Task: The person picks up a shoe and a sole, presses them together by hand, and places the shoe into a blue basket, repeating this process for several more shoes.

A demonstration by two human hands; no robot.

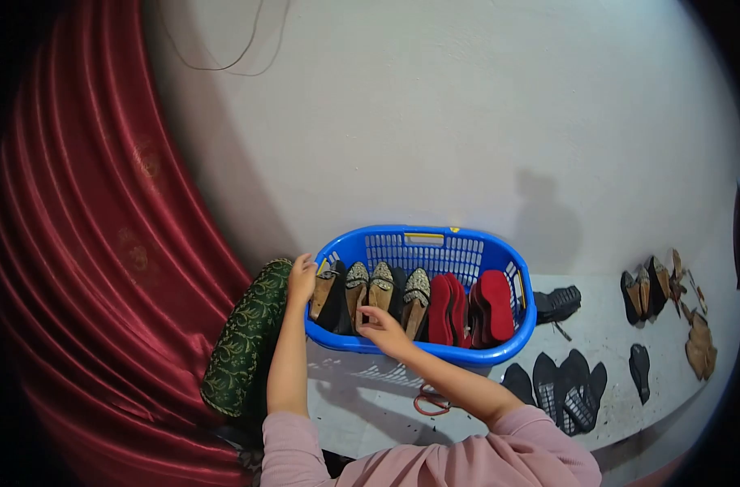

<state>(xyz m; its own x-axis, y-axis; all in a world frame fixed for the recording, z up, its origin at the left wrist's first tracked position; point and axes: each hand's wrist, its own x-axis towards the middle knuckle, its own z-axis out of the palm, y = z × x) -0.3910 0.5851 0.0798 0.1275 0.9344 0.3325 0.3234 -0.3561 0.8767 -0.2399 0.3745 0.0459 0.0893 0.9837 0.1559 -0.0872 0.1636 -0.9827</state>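
A blue plastic laundry basket [508, 355] stands in front of me, holding a row of shoes and soles. My left hand [302, 280] is at its left end, fingers curled against the rim. Over the front rim reaches my right hand [386, 331], thumb and fingers apart, right at the heel of a flat shoe [356, 280] with a glittery toe and tan insole. Similar flats, such as this embellished shoe [381, 280], stand upright on either side. Red shoe soles [495, 304] fill the basket's right half.
Black soles [577, 390] lie on the white surface [467, 406] at front right, with a black shoe [558, 303] behind. More flats [644, 292] and tan pieces [699, 347] sit farther right. A green patterned cushion [248, 341] and a red curtain [102, 227] border the left.
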